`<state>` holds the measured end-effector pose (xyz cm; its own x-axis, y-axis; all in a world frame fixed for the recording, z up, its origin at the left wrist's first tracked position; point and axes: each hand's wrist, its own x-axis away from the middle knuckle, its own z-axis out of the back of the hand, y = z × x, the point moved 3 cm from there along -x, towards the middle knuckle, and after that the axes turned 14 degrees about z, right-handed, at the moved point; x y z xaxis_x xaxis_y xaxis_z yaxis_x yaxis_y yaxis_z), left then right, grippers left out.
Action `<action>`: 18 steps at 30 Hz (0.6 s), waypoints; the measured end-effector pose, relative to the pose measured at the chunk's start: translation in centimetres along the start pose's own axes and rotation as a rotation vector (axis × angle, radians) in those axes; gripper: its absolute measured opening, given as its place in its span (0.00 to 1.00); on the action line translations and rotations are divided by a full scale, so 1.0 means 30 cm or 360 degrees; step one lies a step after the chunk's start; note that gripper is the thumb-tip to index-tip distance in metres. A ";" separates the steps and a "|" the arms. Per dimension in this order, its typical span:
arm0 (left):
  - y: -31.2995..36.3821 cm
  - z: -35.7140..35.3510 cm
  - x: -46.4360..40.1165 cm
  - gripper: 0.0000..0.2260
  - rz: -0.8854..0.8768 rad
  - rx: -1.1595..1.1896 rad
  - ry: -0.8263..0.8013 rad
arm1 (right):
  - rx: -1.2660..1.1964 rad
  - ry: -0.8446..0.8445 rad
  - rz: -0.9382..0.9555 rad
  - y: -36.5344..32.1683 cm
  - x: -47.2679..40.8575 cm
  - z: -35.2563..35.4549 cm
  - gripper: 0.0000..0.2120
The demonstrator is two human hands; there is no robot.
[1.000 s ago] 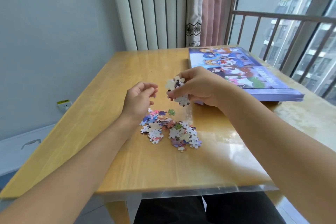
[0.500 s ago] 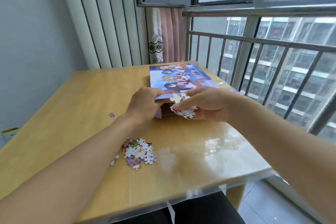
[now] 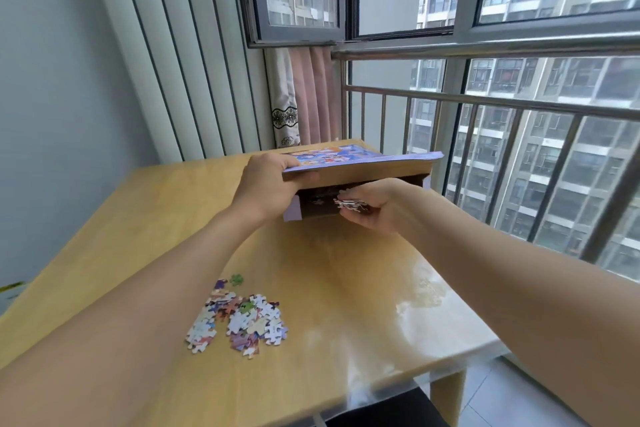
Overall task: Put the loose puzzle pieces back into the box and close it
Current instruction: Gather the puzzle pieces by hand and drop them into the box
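No writing is legible on the puzzle box lid (image 3: 349, 157), which the left hand (image 3: 268, 185) now grips and lifts open, unlike a moment ago. The right hand (image 3: 372, 210), cupped around a handful of pieces (image 3: 349, 203), sits at the box (image 3: 313, 206) opening. A loose pile of pieces (image 3: 239, 321) remains on the table (image 3: 346, 288).

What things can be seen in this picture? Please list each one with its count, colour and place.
puzzle box: one, purple with brown inside, far part of table, lid lifted
loose puzzle pieces: one pile, many colours, near part of table
handful of pieces: one, mostly white, at box opening
table: one, light wood, centre
curtain: one, pink and white, behind table
railing: one, grey metal, at window
left hand: one, holds lid up
right hand: one, holds handful of pieces
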<state>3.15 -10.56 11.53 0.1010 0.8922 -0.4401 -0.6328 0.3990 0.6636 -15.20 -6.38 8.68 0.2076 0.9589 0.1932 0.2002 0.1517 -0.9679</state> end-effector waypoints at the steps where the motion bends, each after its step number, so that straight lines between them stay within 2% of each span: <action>1: 0.010 0.003 -0.003 0.16 -0.0011 -0.0001 -0.0016 | -0.0007 0.0060 0.0009 -0.009 -0.007 -0.007 0.05; 3: 0.032 0.003 -0.004 0.12 -0.0019 -0.0033 -0.0042 | -0.0166 0.0216 0.0017 -0.029 -0.022 -0.025 0.02; 5: 0.054 0.005 -0.006 0.07 -0.0011 -0.0030 -0.0058 | -0.0431 0.0418 0.0076 -0.056 -0.033 -0.050 0.08; 7: 0.066 0.014 -0.019 0.07 0.0027 0.0022 -0.0020 | -0.0670 0.0533 0.0153 -0.079 -0.034 -0.083 0.11; 9: 0.077 0.034 -0.036 0.12 0.0061 0.0033 0.0023 | -0.0880 0.0525 0.0205 -0.098 -0.039 -0.105 0.12; 11: 0.081 0.059 -0.045 0.13 0.0087 0.0045 0.0032 | -0.0846 0.0367 0.0242 -0.108 -0.051 -0.101 0.11; 14: 0.073 0.100 -0.048 0.14 0.0108 0.0116 0.0080 | -0.0133 0.0106 0.0396 -0.112 -0.052 -0.049 0.09; 16: 0.059 0.115 -0.047 0.15 0.0074 0.0135 0.0104 | 0.0518 -0.0131 0.0731 -0.107 -0.024 -0.016 0.08; 18: 0.050 0.115 -0.041 0.15 0.0044 0.0100 0.0099 | 0.1473 -0.0359 0.1228 -0.092 0.005 -0.004 0.14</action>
<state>4.72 -10.32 15.16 0.0348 0.8890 -0.4566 -0.5853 0.3884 0.7118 -15.60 -6.68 11.39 -0.2182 0.8788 -0.4243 -0.6767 -0.4495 -0.5830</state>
